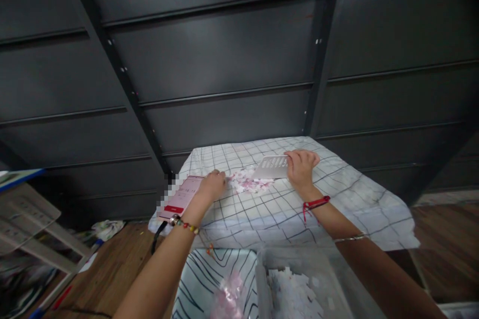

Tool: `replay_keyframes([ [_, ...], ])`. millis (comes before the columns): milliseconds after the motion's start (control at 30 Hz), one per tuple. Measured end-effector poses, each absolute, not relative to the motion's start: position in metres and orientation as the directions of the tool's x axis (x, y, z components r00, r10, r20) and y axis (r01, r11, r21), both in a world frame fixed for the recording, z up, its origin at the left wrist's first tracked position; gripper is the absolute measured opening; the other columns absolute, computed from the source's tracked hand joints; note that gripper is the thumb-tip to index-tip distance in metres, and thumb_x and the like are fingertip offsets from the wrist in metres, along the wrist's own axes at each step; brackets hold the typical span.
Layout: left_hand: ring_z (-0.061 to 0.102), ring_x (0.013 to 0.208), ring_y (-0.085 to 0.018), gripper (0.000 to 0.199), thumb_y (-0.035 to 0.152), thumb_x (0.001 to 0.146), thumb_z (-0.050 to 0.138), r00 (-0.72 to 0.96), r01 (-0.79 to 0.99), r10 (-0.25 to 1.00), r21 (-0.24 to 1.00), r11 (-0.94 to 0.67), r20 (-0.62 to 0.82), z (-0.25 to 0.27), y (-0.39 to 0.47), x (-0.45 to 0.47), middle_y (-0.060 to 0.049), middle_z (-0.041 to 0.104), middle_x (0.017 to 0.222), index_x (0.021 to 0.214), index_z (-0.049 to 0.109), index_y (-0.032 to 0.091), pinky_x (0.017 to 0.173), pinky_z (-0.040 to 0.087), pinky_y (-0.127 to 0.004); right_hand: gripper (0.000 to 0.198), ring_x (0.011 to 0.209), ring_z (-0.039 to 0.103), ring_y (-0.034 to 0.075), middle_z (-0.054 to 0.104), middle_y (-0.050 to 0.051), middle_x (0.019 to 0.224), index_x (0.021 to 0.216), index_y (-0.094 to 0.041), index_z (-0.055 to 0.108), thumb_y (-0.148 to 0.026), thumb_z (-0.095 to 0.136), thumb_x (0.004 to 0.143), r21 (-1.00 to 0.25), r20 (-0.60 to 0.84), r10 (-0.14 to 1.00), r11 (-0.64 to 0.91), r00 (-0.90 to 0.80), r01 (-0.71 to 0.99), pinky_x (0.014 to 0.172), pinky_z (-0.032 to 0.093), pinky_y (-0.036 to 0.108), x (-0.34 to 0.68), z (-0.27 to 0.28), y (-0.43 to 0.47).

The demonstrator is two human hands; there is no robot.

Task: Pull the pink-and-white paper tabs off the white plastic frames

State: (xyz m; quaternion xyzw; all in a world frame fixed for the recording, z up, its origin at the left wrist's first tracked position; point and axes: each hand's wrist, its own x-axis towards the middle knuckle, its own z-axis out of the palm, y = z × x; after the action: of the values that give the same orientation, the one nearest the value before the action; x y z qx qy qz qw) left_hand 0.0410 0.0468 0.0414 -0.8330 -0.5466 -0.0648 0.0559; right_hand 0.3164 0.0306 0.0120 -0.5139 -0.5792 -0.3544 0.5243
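My right hand [302, 169] grips a flat white slotted plastic piece [271, 167], tilted with its lower edge down at a pile of small white and pink flakes [249, 181]. The pile lies spread on a white cloth with a dark grid [239, 214]. Just left of the pile, my left hand [214, 185] rests low over the cloth, its fingers curled together. What those fingers hold, if anything, is hidden. Partly behind my left wrist lies a phone [183, 197] with a pink screen and a red button.
In front of the table stand a patterned tray [198, 264] with a clear bag of pink pieces [229, 299] and a translucent bin [329, 279] with white flakes [294, 294]. A dark metal panel wall [224, 60] rises behind. A pale stool [33, 214] is at left.
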Motion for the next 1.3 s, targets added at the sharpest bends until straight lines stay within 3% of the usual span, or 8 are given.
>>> replay_keyframes([
  [67,0.050,0.108,-0.022,0.031,0.018,0.085,0.035,0.342,0.934,0.898,0.010,-0.358,0.275,0.035,0.057,0.049,-0.015,0.051,0.118,0.112,0.050,0.012,0.089,0.042,-0.034,0.017,0.089,0.041,0.021,0.053,0.005,0.086,0.087,-0.022,0.059,-0.025,0.042,0.084,-0.165,0.968,0.226,0.235,0.112,0.958,0.082,0.027,0.040,0.319,0.011,0.033],
  [200,0.048,0.110,-0.021,0.032,0.020,0.086,0.037,0.228,0.921,0.852,0.179,-0.346,0.471,0.007,0.070,0.053,-0.015,0.052,0.117,0.114,0.049,0.011,0.095,0.038,-0.036,0.018,0.090,0.041,0.021,0.051,0.006,0.088,0.088,-0.020,0.057,-0.025,0.040,0.084,-0.181,0.966,0.227,0.271,0.120,0.945,0.081,0.031,0.038,0.323,0.009,0.038],
  [600,0.049,0.108,-0.023,0.031,0.022,0.088,0.035,0.241,0.895,0.833,0.219,-0.389,0.498,-0.012,0.075,0.048,-0.016,0.056,0.111,0.110,0.051,0.009,0.093,0.039,-0.039,0.015,0.091,0.039,0.022,0.050,0.007,0.089,0.083,-0.020,0.051,-0.025,0.037,0.085,-0.184,0.981,0.109,0.282,0.159,0.942,0.082,0.030,0.041,0.327,0.009,0.035],
  [967,0.053,0.099,-0.021,0.026,0.019,0.087,0.035,0.265,0.852,0.808,0.265,-0.452,0.526,-0.011,0.075,0.047,-0.011,0.061,0.099,0.095,0.059,0.013,0.092,0.041,-0.037,0.012,0.080,0.041,0.019,0.049,0.003,0.077,0.079,-0.021,0.050,-0.018,0.038,0.080,-0.026,0.985,0.167,0.388,-0.042,0.921,0.076,0.031,0.036,0.318,0.012,0.022],
  [1300,0.053,0.100,-0.019,0.028,0.017,0.087,0.032,0.262,0.804,0.773,0.313,-0.506,0.577,-0.005,0.071,0.046,-0.009,0.060,0.101,0.096,0.059,0.014,0.094,0.041,-0.034,0.016,0.081,0.038,0.019,0.048,0.002,0.077,0.078,-0.023,0.056,-0.013,0.045,0.074,0.009,0.985,0.156,0.393,-0.076,0.919,0.075,0.028,0.037,0.318,0.014,0.018],
])
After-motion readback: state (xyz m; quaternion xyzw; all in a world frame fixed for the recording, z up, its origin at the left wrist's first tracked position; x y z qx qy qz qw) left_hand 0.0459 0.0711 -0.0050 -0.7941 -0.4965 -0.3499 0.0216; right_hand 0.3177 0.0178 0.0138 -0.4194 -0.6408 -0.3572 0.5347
